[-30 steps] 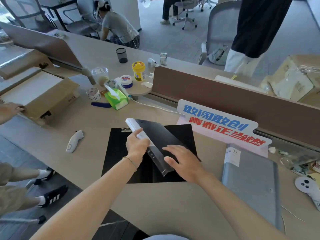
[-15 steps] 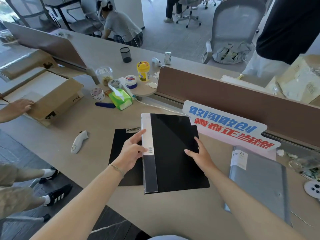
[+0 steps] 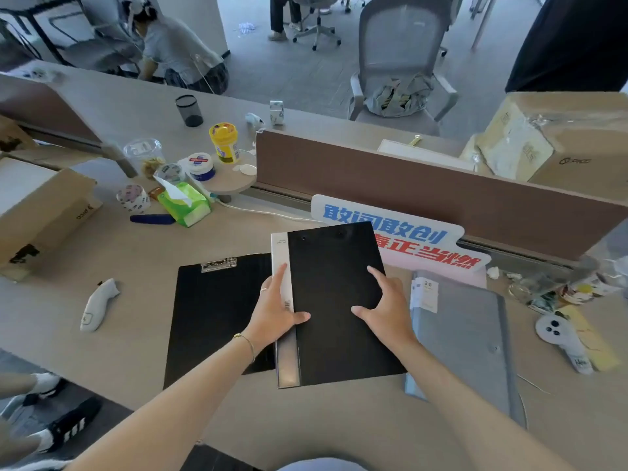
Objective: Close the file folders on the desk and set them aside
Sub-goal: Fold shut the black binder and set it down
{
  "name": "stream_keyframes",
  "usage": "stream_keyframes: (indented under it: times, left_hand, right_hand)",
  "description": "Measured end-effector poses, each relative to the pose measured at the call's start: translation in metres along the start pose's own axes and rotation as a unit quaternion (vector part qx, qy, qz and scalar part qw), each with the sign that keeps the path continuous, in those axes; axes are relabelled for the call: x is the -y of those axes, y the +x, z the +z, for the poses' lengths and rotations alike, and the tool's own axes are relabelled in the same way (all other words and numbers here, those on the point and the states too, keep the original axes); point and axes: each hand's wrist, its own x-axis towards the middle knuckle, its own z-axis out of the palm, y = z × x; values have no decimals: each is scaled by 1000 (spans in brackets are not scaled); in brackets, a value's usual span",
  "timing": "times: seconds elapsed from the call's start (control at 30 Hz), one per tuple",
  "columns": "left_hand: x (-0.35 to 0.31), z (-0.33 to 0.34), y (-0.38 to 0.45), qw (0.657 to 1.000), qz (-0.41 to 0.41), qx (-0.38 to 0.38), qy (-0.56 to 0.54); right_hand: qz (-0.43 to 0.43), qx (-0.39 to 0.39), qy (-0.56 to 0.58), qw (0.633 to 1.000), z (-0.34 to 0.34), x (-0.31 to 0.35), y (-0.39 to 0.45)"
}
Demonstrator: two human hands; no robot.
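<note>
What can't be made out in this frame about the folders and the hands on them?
Head view only:
- Black folder: whether it rests on the desk or is lifted; contents hidden by its closed cover.
- Black clipboard: right edge covered by the folder and left hand.
- Grey folder: left edge behind the right hand.
- Spine label print: too small.

black folder (image 3: 339, 300) — closed, shifted right | hands (image 3: 275, 311) — now gripping edges

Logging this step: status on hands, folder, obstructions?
Both hands on the black folder: left hand at spine, right hand on cover. Folder closed, lifted over the black clipboard. Grey folder lies closed at right, partly underneath.
</note>
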Motion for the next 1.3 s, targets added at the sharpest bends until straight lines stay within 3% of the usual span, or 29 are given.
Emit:
stream_keyframes:
  times: [0.4,0.63,1.13,1.3]
  left_hand:
    - [-68,165,10,977,91,95,167]
    - [-91,248,10,957,116,90,250]
    - [-85,305,26,950,95,77,287]
    - [-86,319,24,951,88,85,285]
  right_hand:
    - [153,-90,-54,983,-105,-129,-43]
    - [224,-95,-68,968,-136,-194,-41]
    - [269,-57,-86,958,-132,-258,-17]
    - [290,-71,-10,954,-134,-262,-11]
